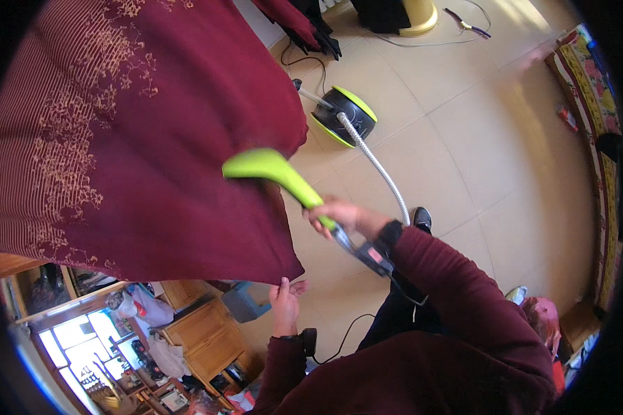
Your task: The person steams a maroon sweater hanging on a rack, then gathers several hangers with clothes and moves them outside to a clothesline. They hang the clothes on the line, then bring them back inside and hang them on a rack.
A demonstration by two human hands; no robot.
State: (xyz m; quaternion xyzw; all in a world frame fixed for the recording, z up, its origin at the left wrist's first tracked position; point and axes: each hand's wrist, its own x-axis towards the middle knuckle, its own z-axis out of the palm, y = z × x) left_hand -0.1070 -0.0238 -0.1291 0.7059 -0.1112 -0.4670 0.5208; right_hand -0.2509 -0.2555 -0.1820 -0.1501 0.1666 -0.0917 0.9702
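Observation:
A large maroon cloth (187, 207) with a gold floral and striped pattern hangs in front of me on the left. My right hand (335, 212) grips the handle of a lime-green garment steamer head (265, 168), whose broad end is over the cloth near its right edge, slightly blurred. Whether it touches the cloth I cannot tell. At the cloth's lower corner, my left hand (285, 298) pinches the hem between thumb and finger, with other fingers spread. A ribbed silver hose (379, 166) runs from the black and green steamer base (345, 116) on the tiled floor towards my right side.
Wooden cabinets (202, 337) with bags and clutter stand at lower left, beside a blue-grey stool or box (244, 303). A cable (311, 58) trails near the steamer base. Pliers (467, 23) lie on the floor at the top. A floral-covered piece of furniture (589, 78) lines the right.

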